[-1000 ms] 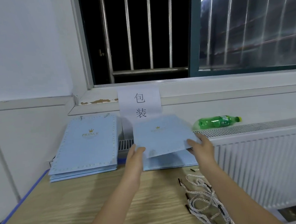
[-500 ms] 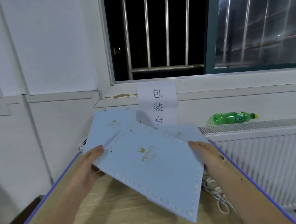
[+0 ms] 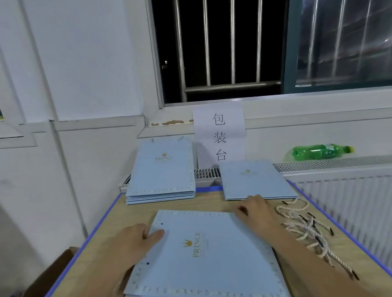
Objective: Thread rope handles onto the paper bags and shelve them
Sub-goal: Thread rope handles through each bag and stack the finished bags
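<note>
The left hand (image 3: 136,241) is gripping the left edge of a flat pale-blue paper bag with a gold crown logo (image 3: 205,256), its thumb lying on top near one of two punched holes and its fingers curled under the edge. The right hand (image 3: 255,210) is resting on the bag's far right corner with fingers bent down onto the paper; whether it is pinching the edge cannot be told. The bag is lying flat on the wooden table with blue edging (image 3: 101,266), turned so its printed lettering is running sideways.

A loose heap of white twisted rope handles with black tips (image 3: 309,230) is lying just right of the right forearm. At the far edge of the table, a stack of matching blue bags (image 3: 161,174) is sitting to the left and a thinner pile of bags (image 3: 255,179) to the right. A white paper sign with Chinese characters (image 3: 219,135) is hanging on the wall below the barred window (image 3: 217,40). A green plastic bottle (image 3: 320,151) is lying on the white radiator (image 3: 356,197).

Half a second ago the bag was being held tilted in the air; now it is lying on the table.
</note>
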A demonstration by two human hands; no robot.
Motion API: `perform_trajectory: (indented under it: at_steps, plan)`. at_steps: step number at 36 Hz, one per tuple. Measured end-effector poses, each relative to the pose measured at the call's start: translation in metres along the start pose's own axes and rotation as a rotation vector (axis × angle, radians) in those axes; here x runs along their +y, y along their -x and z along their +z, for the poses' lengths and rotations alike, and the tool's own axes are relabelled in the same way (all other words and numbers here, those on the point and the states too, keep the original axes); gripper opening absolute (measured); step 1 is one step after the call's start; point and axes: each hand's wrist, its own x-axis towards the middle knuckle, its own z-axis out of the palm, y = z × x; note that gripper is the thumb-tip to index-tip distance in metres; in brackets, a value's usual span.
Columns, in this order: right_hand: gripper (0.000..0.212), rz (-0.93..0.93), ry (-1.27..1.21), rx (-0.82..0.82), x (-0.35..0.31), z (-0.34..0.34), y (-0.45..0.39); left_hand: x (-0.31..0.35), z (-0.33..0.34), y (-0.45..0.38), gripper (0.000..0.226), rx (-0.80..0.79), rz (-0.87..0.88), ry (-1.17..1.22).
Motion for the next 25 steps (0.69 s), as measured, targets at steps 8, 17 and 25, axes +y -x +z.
perform_trajectory:
  at_steps: [8, 17, 25]
  plan:
    - [0.026, -0.114, 0.29, 0.178, 0.0, -0.003, -0.006, 0.025, -0.003, -0.005, 0.026, -0.052, -0.032, 0.215]
    - [0.015, 0.294, 0.093, -0.189, 0.045, -0.046, -0.013, 0.016, -0.002, -0.008, 0.021, 0.008, -0.104, 0.507]
    - [0.03, 0.327, -0.036, -0.359, 0.049, -0.053, -0.002, 0.027, -0.012, 0.005, 0.028, -0.023, -0.084, 0.734]
